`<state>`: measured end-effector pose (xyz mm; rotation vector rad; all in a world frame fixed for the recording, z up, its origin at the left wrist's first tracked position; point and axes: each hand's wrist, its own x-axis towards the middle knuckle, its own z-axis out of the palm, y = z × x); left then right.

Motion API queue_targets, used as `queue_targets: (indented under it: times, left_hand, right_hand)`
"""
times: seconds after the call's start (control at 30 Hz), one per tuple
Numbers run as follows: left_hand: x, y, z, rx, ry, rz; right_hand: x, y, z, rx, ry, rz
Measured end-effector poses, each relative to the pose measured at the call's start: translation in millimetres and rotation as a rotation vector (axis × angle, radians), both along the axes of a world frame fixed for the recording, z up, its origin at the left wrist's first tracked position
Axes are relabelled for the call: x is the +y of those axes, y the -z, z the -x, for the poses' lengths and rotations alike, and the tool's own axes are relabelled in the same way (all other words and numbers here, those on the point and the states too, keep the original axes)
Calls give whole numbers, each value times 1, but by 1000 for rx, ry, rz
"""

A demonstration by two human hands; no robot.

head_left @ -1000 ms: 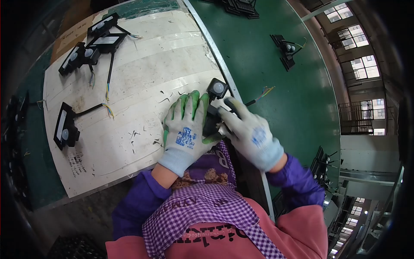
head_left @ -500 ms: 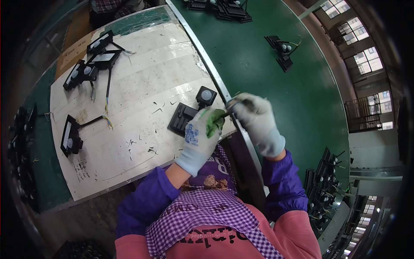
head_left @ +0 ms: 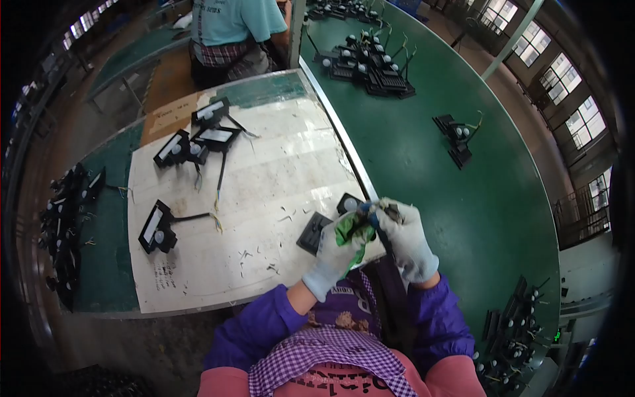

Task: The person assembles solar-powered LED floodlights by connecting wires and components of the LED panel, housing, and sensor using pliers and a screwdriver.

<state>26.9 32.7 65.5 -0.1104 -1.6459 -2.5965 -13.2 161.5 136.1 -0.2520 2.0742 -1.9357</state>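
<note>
At the right edge of the white board lies a black floodlight [head_left: 313, 233], its back up, with a square motion sensor [head_left: 348, 203] beside it, partly covered by my fingers. My left hand [head_left: 334, 250], in a white glove with green on it, is closed around the floodlight's black cable [head_left: 357, 229]. Close against it, my right hand [head_left: 409, 243], also gloved, is closed on a small tool [head_left: 378, 213] with blue and dark parts; its exact kind is hidden by the fingers. The cable's end is between the two hands and hard to make out.
More sensor floodlights [head_left: 175, 148] with loose wires lie on the board [head_left: 264, 178], another [head_left: 157, 228] nearer me. Black cuttings are scattered about. Piles [head_left: 367, 65] stand on the green bench [head_left: 423, 165] behind a metal edge. A co-worker [head_left: 235, 33] sits at the far end.
My head view has tilted up, so the scene sits lower and the co-worker shows more. My hands have come closer together over the cable, with the blue part of the tool now showing.
</note>
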Motion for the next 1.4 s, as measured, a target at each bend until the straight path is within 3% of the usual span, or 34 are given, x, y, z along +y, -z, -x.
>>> queue_targets:
  times: [0.1, 0.2, 0.3, 0.33, 0.43, 0.7, 0.8, 1.03, 1.1, 1.2, 1.23, 1.3, 1.4]
  left_hand:
    - [-3, -16, -3, 105, -81, 383]
    - [4, -18, 0, 177, -163, 574]
    - [5, -11, 4, 252, -176, 564]
    - [7, -12, 4, 271, -219, 606]
    - [1, -19, 7, 339, -170, 712]
    - [-7, -12, 0, 403, 26, 1055]
    - [-7, -1, 2, 543, -39, 1080]
    - [-11, 9, 2, 482, -21, 965]
    - [-8, 1, 6, 466, -49, 965]
    - [-9, -3, 11, 324, 30, 848]
    - [-8, -5, 12, 278, 27, 817]
    - [-4, -8, 20, 301, -136, 693]
    - [-30, -24, 9, 241, -257, 658]
  right_hand:
    - [4, -13, -7, -204, -7, 87]
    - [5, -17, -6, -179, 15, 114]
    - [1, -24, -6, -245, 65, 153]
    - [0, -30, -2, -396, 82, 135]
    - [13, -26, 6, -583, -60, 336]
    - [14, -64, 6, -595, -73, -185]
    - [19, -63, 14, -755, -111, -143]
    - [20, -63, 19, -853, -74, 82]
    - [15, -66, 24, -677, -91, -113]
    - [7, -60, 26, -689, -22, -19]
    - [0, -64, 29, -579, -45, -175]
    - [-6, -61, 42, -491, -16, -217]
    - [5, -42, 99, -333, 61, -24]
